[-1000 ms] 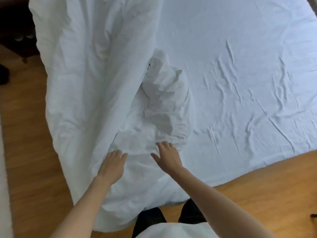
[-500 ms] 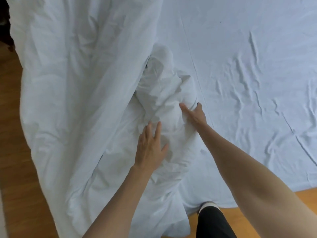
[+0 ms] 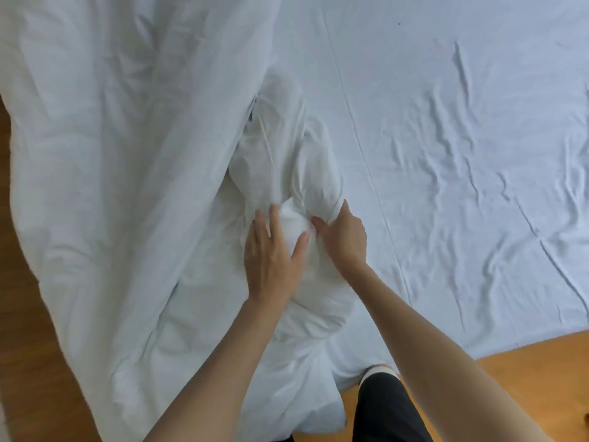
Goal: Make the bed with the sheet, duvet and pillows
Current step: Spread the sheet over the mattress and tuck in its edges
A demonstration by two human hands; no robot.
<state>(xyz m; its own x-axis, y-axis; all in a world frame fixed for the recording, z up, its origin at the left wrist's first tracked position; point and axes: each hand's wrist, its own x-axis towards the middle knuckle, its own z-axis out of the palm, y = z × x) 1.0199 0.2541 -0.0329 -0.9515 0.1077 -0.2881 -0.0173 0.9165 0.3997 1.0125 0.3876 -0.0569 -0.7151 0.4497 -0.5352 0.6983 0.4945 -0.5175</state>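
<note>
Duvet point(image 3: 134, 173) lies bunched along the bed's left edge, over the sheet point(image 3: 462, 154) — left hand point(image 3: 271, 260) rests on its twisted fold, fingers loosely spread; right hand point(image 3: 345, 239) pinches that fold.

Lighting: soft, even daylight, bright; shadows faint, confined to creases in the sheet point(image 3: 462, 154); no glare; slight overall softness; wide-angle bending showed at floor point(image 3: 526, 371) edges.
</note>
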